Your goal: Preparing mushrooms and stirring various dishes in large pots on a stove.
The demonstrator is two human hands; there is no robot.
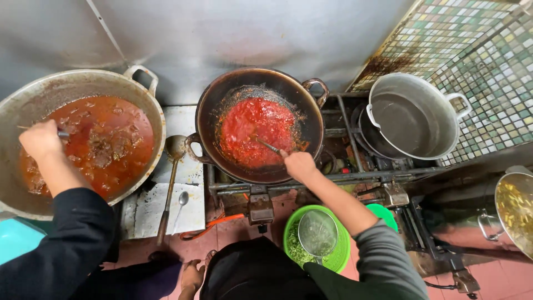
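Note:
My left hand point(41, 140), in a black sleeve, is closed around a metal utensil handle point(62, 133). It dips into brown-red meat stew point(108, 139) in a big steel wok point(157, 114) at the left. My right hand point(300, 164), in a grey sleeve, grips a thin metal utensil point(269, 146). The utensil's tip is sunk in thick red sauce point(252, 130) in a dark two-handled wok point(317, 125) on the middle burner.
A long ladle point(169, 183) and a spoon point(182, 199) lie on the white slab between the woks. A tilted steel pot point(413, 119) sits at the right, by a mosaic tile wall point(488, 61). Below are a green colander point(338, 253) with a strainer and another pot point(513, 214).

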